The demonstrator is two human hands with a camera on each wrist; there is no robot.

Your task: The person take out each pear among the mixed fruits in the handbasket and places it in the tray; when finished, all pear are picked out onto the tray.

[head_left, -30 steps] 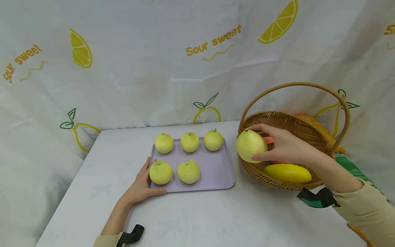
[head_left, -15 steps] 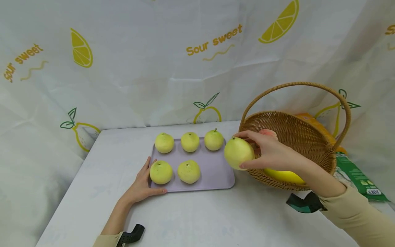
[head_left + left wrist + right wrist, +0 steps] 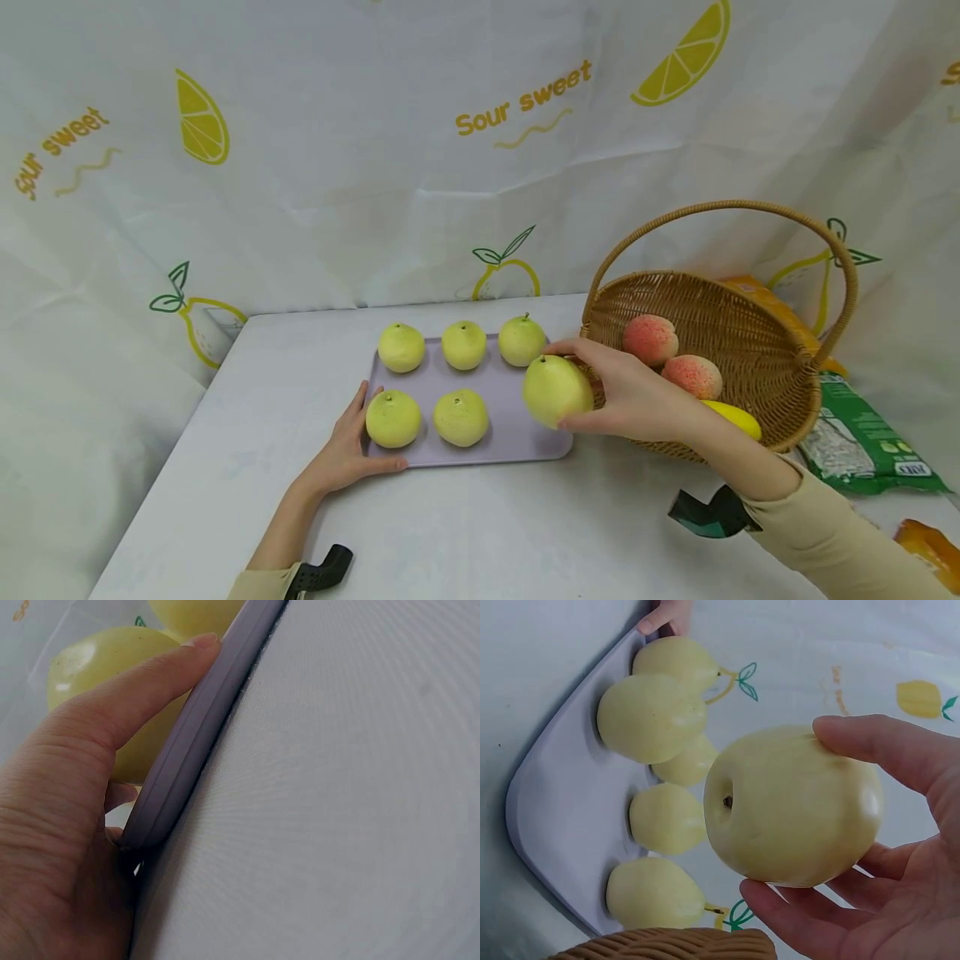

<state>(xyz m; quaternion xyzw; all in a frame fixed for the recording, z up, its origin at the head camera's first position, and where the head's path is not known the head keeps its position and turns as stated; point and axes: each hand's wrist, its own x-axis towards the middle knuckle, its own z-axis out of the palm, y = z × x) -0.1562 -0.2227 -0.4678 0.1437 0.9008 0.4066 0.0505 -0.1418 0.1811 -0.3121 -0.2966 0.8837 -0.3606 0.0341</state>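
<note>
My right hand (image 3: pixel 637 396) grips a yellow-green pear (image 3: pixel 557 392), thumb on one side and fingers on the other. In the head view this pear overlaps the right part of the lilac tray (image 3: pixel 510 433); the right wrist view shows it held up, apart from the tray. Several similar pears (image 3: pixel 461 417) sit on the tray, with a back row and a front row at the left. My left hand (image 3: pixel 341 450) holds the tray's front left corner. Its thumb lies along the front rim, clear in the left wrist view, while its other fingers are partly hidden.
A wicker basket (image 3: pixel 757 392) with a tall handle stands right of the tray. Two peaches (image 3: pixel 649 339) and a smooth yellow fruit (image 3: pixel 735 419) lie in it. Beside it are a green packet (image 3: pixel 873 442) and orange packaging (image 3: pixel 930 546). A printed cloth hangs behind.
My right hand has carried the pear left and toward me, from over the basket's left edge to the tray's right side, uncovering the peaches. The left hand has stayed at the tray corner.
</note>
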